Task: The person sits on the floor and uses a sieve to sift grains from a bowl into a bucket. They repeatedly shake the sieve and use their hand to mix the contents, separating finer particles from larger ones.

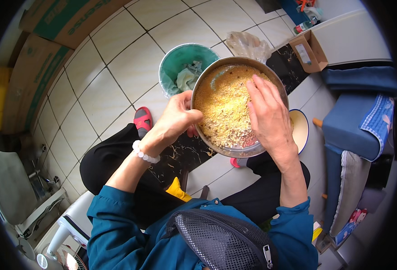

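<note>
My left hand (176, 116) grips the near-left rim of a round, shallow metal pan (240, 155), thumb over the edge and fingers at the outer wall. Whether its bottom is solid or a sieve mesh cannot be told. Coarse yellow crushed grain (227, 108) with paler flakes and dark specks covers much of the inside. My right hand (269, 111) reaches over the right rim, fingers slightly apart and resting on the grain; nothing is seen gripped in it. Partly hidden behind the right forearm is a white basin with a blue rim (301, 131).
Beyond the pan stands a green, plastic-lined waste bin (171, 67) with crumpled waste inside. Beside it lies a clear plastic bag (247, 45). An open cardboard box (308, 52) sits farther right, above a blue upholstered seat (348, 121). Large cartons (38, 77) line the left wall.
</note>
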A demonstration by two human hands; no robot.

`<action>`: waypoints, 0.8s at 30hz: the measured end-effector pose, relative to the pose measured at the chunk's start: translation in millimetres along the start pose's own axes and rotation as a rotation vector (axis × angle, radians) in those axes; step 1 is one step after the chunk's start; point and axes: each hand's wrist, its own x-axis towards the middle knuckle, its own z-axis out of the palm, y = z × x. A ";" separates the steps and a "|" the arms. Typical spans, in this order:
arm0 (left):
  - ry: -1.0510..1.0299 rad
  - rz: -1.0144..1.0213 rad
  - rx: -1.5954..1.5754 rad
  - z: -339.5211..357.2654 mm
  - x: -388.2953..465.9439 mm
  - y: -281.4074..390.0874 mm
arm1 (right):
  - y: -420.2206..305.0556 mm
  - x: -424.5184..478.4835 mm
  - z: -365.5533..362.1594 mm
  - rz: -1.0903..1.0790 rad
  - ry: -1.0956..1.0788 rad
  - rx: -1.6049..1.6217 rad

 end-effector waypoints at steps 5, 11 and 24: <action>-0.016 -0.001 0.011 -0.2 0.6 -1.1 | -0.5 -3.7 3.8 -0.070 -0.096 0.086; 0.005 0.006 -0.006 -0.4 -0.8 -0.4 | -5.1 -3.4 -14.5 -0.123 -0.311 0.465; 0.000 0.017 -0.018 -2.9 1.8 -3.9 | -9.4 -5.0 -3.3 -0.177 -0.200 0.372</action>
